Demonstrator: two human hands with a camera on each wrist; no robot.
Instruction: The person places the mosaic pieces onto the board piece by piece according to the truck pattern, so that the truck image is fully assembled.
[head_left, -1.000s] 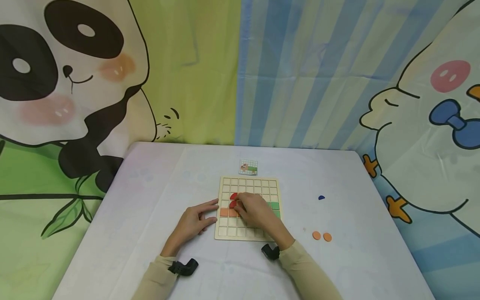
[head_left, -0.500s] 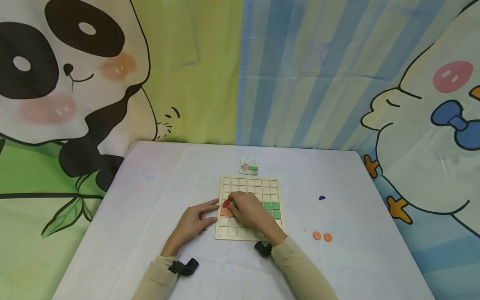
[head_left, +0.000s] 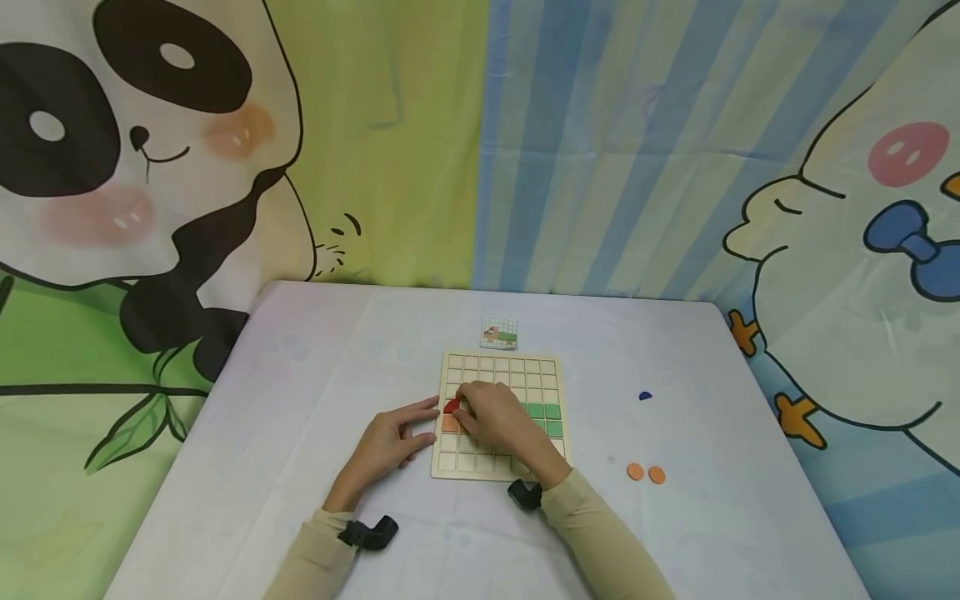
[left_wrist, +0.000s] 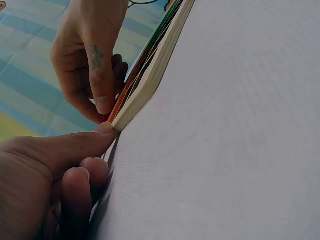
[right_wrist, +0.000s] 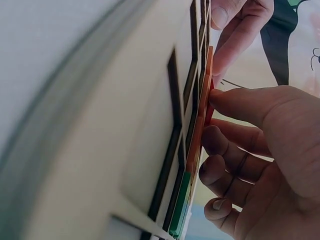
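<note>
A wooden grid board [head_left: 465, 463] lies on the table with orange squares [head_left: 449, 423] and green squares [head_left: 553, 412] in its cells. My right hand [head_left: 497, 417] reaches over its left part, thumb and index finger pinching a red half-round piece [right_wrist: 210, 107] close against the orange row. Red also shows just left of those fingertips in the head view, as a half-round shape [head_left: 452, 406]. The right fingers hide several cells. My left hand [head_left: 384, 442] rests at the board's left edge, its thumb [left_wrist: 85, 145] touching the corner area in the left wrist view.
Behind the board lies a small picture card [head_left: 499, 333] with a coloured grid design. To the right are a dark blue half-round piece [head_left: 645, 396] and two orange discs [head_left: 635, 472]. Printed curtains stand beyond the table's back edge.
My right hand has shifted left across the board, and the red half-round piece by its fingertips has moved left too. The upper red piece is now out of sight. The left hand has stayed put.
</note>
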